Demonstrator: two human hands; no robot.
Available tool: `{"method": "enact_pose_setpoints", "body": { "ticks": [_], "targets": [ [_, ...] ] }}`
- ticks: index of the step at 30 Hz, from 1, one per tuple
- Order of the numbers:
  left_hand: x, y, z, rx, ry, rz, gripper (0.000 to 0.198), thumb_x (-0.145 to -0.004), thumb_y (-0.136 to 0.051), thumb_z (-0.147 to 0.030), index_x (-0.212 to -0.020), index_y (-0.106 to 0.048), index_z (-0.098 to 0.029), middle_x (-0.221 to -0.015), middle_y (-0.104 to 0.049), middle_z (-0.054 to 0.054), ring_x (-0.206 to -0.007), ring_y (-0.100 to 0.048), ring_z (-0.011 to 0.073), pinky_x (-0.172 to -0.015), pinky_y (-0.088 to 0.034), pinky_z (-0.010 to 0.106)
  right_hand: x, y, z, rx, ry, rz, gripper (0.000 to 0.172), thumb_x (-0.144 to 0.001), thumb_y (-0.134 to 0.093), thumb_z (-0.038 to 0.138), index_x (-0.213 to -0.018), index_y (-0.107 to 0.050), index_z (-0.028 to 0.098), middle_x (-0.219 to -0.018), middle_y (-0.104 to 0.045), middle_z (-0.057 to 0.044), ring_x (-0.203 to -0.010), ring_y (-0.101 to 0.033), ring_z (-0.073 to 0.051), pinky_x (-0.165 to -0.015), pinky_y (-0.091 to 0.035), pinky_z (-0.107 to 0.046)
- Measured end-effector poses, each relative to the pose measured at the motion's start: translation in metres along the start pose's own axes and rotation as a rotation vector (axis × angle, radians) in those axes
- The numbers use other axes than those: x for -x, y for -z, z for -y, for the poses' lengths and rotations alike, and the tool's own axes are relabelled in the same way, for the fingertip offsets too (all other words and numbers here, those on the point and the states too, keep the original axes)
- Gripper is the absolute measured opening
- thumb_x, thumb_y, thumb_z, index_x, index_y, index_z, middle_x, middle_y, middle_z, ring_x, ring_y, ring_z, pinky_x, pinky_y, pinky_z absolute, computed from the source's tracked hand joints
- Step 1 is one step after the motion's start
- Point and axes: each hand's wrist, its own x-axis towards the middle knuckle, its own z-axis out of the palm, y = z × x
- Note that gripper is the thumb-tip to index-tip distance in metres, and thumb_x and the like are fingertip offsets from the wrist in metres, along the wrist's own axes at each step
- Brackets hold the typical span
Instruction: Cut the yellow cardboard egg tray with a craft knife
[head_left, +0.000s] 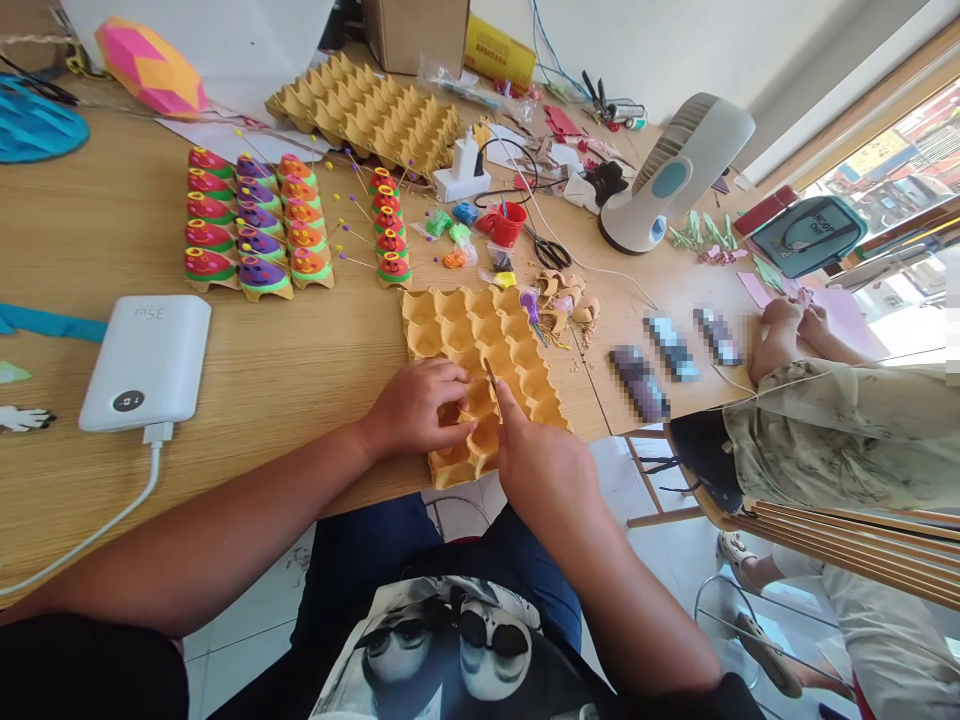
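A yellow pulp egg tray (472, 308) lies at the table's front edge, its near end slightly over the edge. My left hand (416, 408) is closed on the tray's left part, fingers curled into the cups. My right hand (546, 468) is wrapped around a thin knife (490, 372), forefinger stretched along it. The narrow dark blade points away from me and meets the middle of the tray; its handle is hidden in my palm. Just beyond the tray stand painted egg-cup figures (392, 243) in a row, with pins tipped by small balls.
More painted figures (259, 230) stand at left, near a white power bank (146, 362). Behind lies another egg tray (367, 105). Scissors (551, 250), a red cup (509, 224), torn tray scraps (566, 300) and a fan (675, 170) lie right. Another person's hands (795, 320) hold something pink.
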Motion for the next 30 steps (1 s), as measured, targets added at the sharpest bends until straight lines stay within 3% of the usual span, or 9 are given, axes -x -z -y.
{"method": "enact_pose_setpoints", "body": {
  "ticks": [4,11,19,26,30],
  "targets": [
    [0.000,0.000,0.000,-0.006,-0.010,-0.004,0.025,-0.083,-0.070,-0.046,-0.082,-0.070,-0.021,-0.115,-0.073,0.010,-0.106,-0.068,0.0295,-0.090,-0.051,0.046,-0.007,0.003,0.004,-0.003,-0.013,0.013,0.064,-0.108,-0.041,0.031,-0.168,-0.019,0.026,-0.091,-0.080,-0.009,-0.079,-0.078,-0.023,-0.062,-0.051,-0.027],
    [0.001,-0.002,0.002,-0.006,-0.007,-0.013,0.025,-0.082,-0.070,-0.046,-0.080,-0.069,-0.021,-0.116,-0.074,0.009,-0.107,-0.068,0.0285,-0.090,-0.051,0.044,0.018,-0.001,-0.002,-0.007,-0.023,0.065,0.067,-0.107,-0.043,0.025,-0.168,-0.017,0.026,-0.092,-0.080,-0.006,-0.079,-0.077,-0.020,-0.061,-0.050,-0.026],
    [0.000,-0.001,0.001,-0.010,-0.027,-0.018,0.025,-0.082,-0.070,-0.044,-0.080,-0.071,-0.020,-0.113,-0.073,0.010,-0.104,-0.068,0.0294,-0.088,-0.051,0.044,-0.005,0.000,0.005,-0.003,-0.035,0.013,0.063,-0.108,-0.040,0.032,-0.168,-0.020,0.027,-0.089,-0.080,-0.009,-0.077,-0.078,-0.023,-0.059,-0.049,-0.026],
    [0.001,-0.003,0.002,0.005,-0.017,-0.031,0.022,-0.081,-0.071,-0.043,-0.079,-0.070,-0.020,-0.115,-0.074,0.009,-0.107,-0.068,0.0290,-0.090,-0.052,0.044,0.015,-0.005,-0.002,-0.007,-0.015,0.038,0.066,-0.108,-0.042,0.025,-0.169,-0.016,0.026,-0.091,-0.080,-0.006,-0.078,-0.077,-0.021,-0.061,-0.050,-0.026],
    [0.001,-0.003,0.003,-0.002,-0.026,-0.020,0.023,-0.082,-0.071,-0.044,-0.080,-0.070,-0.020,-0.114,-0.074,0.009,-0.106,-0.068,0.0289,-0.090,-0.051,0.045,0.008,-0.003,0.002,0.007,-0.026,0.041,0.066,-0.108,-0.041,0.029,-0.169,-0.016,0.027,-0.089,-0.080,-0.007,-0.077,-0.077,-0.022,-0.061,-0.051,-0.027]
  ]
}}
